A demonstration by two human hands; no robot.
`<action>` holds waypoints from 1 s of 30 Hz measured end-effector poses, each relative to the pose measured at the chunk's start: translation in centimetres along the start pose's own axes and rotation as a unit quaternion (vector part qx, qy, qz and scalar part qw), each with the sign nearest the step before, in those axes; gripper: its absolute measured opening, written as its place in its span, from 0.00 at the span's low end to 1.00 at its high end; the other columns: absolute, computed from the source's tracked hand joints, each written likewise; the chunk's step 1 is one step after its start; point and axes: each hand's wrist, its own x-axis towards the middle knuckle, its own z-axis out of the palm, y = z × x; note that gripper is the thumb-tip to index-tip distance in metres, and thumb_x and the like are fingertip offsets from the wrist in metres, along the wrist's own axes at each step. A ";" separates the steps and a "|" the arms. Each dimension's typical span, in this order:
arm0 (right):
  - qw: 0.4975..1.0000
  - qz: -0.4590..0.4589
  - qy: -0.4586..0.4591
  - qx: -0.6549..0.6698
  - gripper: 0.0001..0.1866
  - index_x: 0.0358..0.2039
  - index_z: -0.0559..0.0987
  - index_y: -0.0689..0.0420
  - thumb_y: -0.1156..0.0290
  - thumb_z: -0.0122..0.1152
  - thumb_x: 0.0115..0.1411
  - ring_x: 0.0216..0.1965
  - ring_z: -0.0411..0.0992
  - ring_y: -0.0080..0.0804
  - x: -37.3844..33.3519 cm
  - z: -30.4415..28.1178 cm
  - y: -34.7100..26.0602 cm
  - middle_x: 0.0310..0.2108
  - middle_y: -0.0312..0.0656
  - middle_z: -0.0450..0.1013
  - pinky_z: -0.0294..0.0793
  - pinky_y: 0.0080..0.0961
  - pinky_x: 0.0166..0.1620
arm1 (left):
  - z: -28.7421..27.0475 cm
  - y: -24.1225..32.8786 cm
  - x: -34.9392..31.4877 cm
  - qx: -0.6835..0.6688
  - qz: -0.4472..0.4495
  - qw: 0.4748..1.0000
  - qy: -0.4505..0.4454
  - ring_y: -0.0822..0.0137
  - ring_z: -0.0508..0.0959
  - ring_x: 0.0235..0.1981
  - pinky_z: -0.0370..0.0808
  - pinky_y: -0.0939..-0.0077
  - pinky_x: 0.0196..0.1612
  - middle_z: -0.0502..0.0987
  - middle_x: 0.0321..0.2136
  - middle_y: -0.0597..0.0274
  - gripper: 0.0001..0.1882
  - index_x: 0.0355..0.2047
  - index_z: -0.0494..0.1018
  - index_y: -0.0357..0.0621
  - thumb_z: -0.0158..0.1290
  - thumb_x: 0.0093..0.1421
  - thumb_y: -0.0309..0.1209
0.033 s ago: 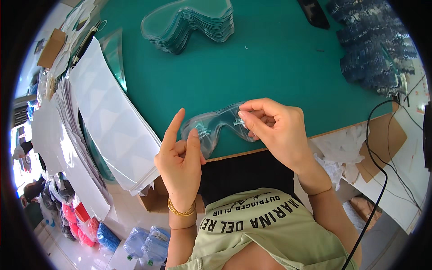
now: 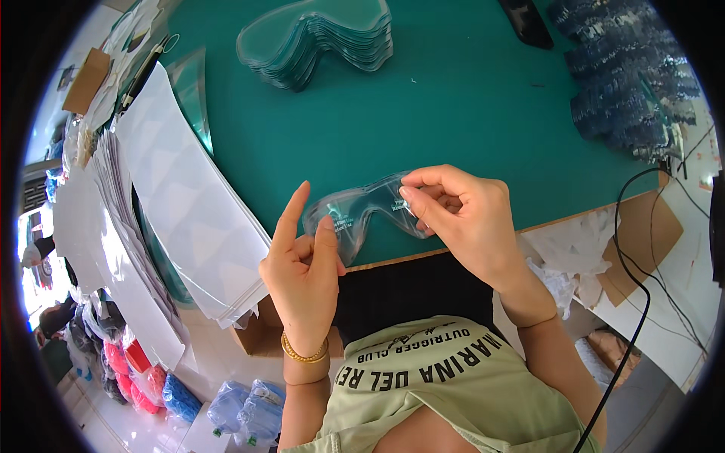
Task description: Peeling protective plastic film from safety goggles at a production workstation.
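Observation:
Between my hands, just above the near edge of the green table mat (image 2: 483,113), is a transparent goggle lens (image 2: 361,198) with a nose notch and small white print. My left hand (image 2: 303,264) pinches its left end between thumb and curled fingers, the index finger raised. At the opposite end, my right hand (image 2: 468,215) grips the lens between thumb and fingertips; its other fingers are curled in. Farther away on the mat lies a neat stack of similar transparent lenses (image 2: 283,45).
Long white sheets (image 2: 189,196) cover the left side. A pile of dark bluish, shiny pieces (image 2: 615,75) sits at the far right, and a black object (image 2: 526,23) beside it. A black cable (image 2: 633,272) loops down the right. Clear bottles (image 2: 248,408) stand at lower left.

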 end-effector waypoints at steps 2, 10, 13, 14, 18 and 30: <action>1.000 -0.004 0.000 -0.007 0.08 0.39 0.82 0.65 0.75 0.65 0.61 0.22 0.76 0.20 -0.1 -0.1 0.2 0.27 0.41 0.80 0.75 0.16 0.25 | 0.0 0.9 0.0 0.028 -0.014 0.999 -0.009 0.84 0.64 0.11 0.57 0.85 0.15 0.67 0.09 0.72 0.22 0.60 0.70 0.39 0.54 0.64 0.25; 1.000 -0.011 0.000 -0.017 0.08 0.39 0.82 0.65 0.76 0.66 0.60 0.21 0.76 0.20 -0.3 -0.1 0.3 0.25 0.42 0.80 0.75 0.15 0.25 | 0.0 0.0 -0.8 0.184 0.050 0.981 0.029 0.78 0.64 0.10 0.62 0.81 0.18 0.66 0.08 0.65 0.27 0.62 0.67 0.41 0.57 0.61 0.25; 1.000 -0.010 -0.002 -0.015 0.08 0.39 0.82 0.65 0.76 0.66 0.60 0.21 0.76 0.20 -0.3 0.0 0.1 0.25 0.42 0.80 0.75 0.15 0.25 | -0.2 -0.1 -1.0 0.185 0.051 0.978 0.077 0.82 0.61 0.12 0.57 0.80 0.17 0.62 0.09 0.71 0.27 0.62 0.70 0.47 0.58 0.61 0.26; 1.000 -0.010 0.000 -0.016 0.08 0.39 0.82 0.65 0.76 0.66 0.60 0.21 0.76 0.19 -0.3 0.0 0.1 0.25 0.42 0.80 0.75 0.15 0.25 | -0.4 -0.1 -1.1 0.211 0.060 0.973 0.075 0.79 0.63 0.11 0.60 0.80 0.18 0.64 0.09 0.69 0.28 0.62 0.69 0.45 0.58 0.61 0.26; 1.000 -0.015 0.002 -0.017 0.08 0.40 0.82 0.65 0.76 0.66 0.60 0.22 0.76 0.19 -0.2 -0.2 0.4 0.25 0.42 0.80 0.75 0.15 0.25 | -1.3 -0.9 -1.7 0.230 0.079 0.964 0.103 0.79 0.66 0.14 0.64 0.82 0.21 0.68 0.13 0.69 0.30 0.61 0.69 0.43 0.62 0.57 0.23; 0.999 0.037 -0.020 0.032 0.09 0.42 0.81 0.64 0.75 0.65 0.62 0.24 0.76 0.19 -0.2 -0.6 -0.5 0.28 0.41 0.80 0.77 0.15 0.28 | 0.9 -2.4 -1.1 0.240 0.352 0.905 0.006 0.58 0.70 0.36 0.71 0.68 0.40 0.72 0.42 0.53 0.19 0.51 0.76 0.34 0.58 0.57 0.21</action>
